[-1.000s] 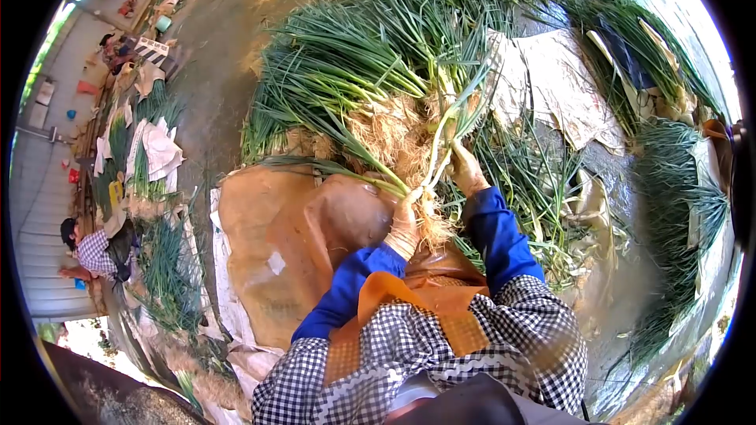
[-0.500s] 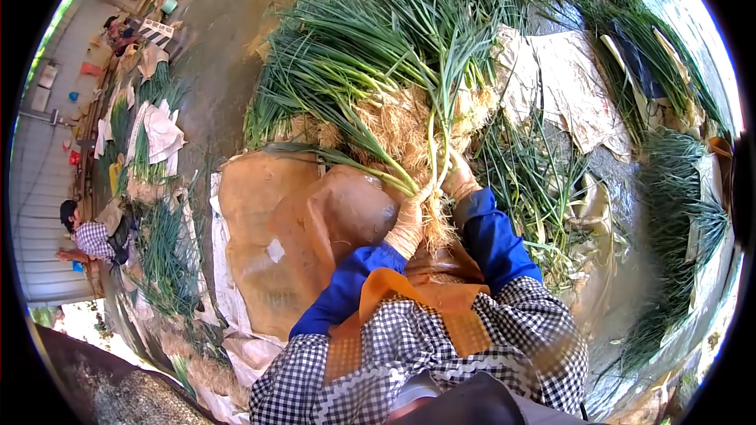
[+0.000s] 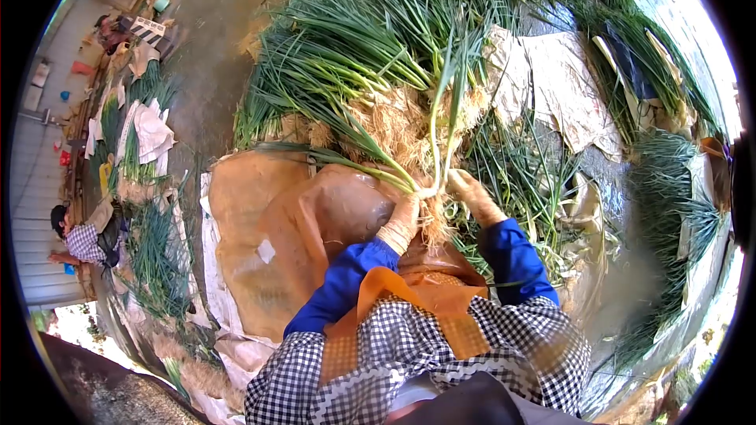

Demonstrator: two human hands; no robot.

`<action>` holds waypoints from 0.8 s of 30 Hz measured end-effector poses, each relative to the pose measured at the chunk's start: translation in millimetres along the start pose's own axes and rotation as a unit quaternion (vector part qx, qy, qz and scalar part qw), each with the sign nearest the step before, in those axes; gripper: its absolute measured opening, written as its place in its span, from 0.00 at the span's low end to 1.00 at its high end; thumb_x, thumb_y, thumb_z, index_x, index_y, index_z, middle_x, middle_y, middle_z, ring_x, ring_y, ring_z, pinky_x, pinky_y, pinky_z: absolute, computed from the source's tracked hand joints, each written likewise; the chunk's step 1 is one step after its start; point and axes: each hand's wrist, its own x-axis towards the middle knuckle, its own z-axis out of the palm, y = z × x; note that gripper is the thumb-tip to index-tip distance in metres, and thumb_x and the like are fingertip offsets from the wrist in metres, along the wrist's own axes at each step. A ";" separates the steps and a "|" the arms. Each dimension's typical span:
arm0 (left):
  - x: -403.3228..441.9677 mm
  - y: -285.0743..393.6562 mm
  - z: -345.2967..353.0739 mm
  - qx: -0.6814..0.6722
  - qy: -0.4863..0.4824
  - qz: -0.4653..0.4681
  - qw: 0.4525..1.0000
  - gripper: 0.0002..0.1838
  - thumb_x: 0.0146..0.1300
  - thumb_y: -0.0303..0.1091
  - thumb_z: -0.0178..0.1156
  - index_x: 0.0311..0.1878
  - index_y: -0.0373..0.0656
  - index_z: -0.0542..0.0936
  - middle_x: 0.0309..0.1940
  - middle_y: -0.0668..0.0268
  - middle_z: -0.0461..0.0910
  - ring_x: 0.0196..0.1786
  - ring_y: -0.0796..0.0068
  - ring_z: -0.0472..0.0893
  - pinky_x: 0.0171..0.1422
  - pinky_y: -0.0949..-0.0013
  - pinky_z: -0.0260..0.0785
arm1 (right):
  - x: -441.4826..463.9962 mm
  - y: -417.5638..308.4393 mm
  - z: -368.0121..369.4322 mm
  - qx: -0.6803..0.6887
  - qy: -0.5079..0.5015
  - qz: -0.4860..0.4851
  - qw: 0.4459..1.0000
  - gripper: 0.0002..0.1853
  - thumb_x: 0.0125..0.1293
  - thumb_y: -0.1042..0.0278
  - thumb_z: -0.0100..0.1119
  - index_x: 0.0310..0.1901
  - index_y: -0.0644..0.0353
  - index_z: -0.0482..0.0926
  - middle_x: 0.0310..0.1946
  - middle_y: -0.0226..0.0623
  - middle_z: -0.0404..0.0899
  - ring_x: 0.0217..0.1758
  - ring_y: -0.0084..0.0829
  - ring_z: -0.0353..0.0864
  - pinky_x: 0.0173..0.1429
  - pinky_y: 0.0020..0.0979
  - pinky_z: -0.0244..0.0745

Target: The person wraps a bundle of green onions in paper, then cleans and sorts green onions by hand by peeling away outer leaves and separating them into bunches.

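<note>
Holding a small clump of green onions (image 3: 435, 142) by the root end, with the right hand (image 3: 476, 197) now lower and further out.
The left hand (image 3: 400, 224) has stayed clamped round the base the whole time, while the right has slid down toward the body over the last second, so the two upright stalks look straighter and stand clear of the ones leaning left. Right fingertips are at the stalk bottoms, but it's too small to tell if they're pinching or just touching. Pale, smooth stems, stringy tan roots (image 3: 435, 228) dangling between the hands. Beyond them, a big heap (image 3: 346, 55) of tapering leaves; left of the left hand, a slick, creased orange-brown sheet (image 3: 264, 216); past the right hand, wrinkled pale sacking (image 3: 561, 83).
</note>
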 end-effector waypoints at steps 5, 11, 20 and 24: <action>-19.5 24.8 -2.5 -0.011 -0.083 0.013 0.996 0.09 0.48 0.26 0.60 0.35 0.40 0.73 0.27 0.68 0.74 0.29 0.78 0.75 0.31 0.74 0.72 | 29.6 -0.9 23.7 0.152 0.068 -0.070 0.984 0.13 0.66 0.60 0.49 0.39 0.64 0.71 0.30 0.34 0.73 0.29 0.24 0.69 0.35 0.23 0.68; -30.1 44.0 -6.2 -0.171 -0.101 0.074 0.977 0.11 0.50 0.23 0.57 0.39 0.42 0.73 0.33 0.71 0.73 0.33 0.82 0.74 0.38 0.80 0.71 | 27.4 -23.1 -19.4 0.246 0.212 -0.034 0.945 0.14 0.65 0.53 0.47 0.39 0.55 0.73 0.28 0.35 0.76 0.31 0.32 0.74 0.35 0.33 0.70; -57.1 104.0 10.9 -0.198 -0.144 0.200 0.949 0.18 0.50 0.21 0.52 0.47 0.44 0.70 0.31 0.68 0.71 0.29 0.79 0.72 0.30 0.77 0.71 | 215.6 -58.0 -76.2 -0.541 0.267 -0.047 0.796 0.27 0.60 0.46 0.52 0.44 0.66 0.77 0.41 0.45 0.79 0.45 0.43 0.78 0.49 0.36 0.71; -85.5 191.3 -2.0 -0.215 -0.394 0.338 0.827 0.40 0.54 0.21 0.53 0.69 0.45 0.46 0.29 0.69 0.69 0.27 0.80 0.71 0.26 0.77 0.68 | 216.9 -72.2 -76.9 -0.523 0.143 -0.062 0.838 0.25 0.58 0.48 0.56 0.40 0.67 0.77 0.35 0.50 0.79 0.42 0.42 0.78 0.46 0.35 0.72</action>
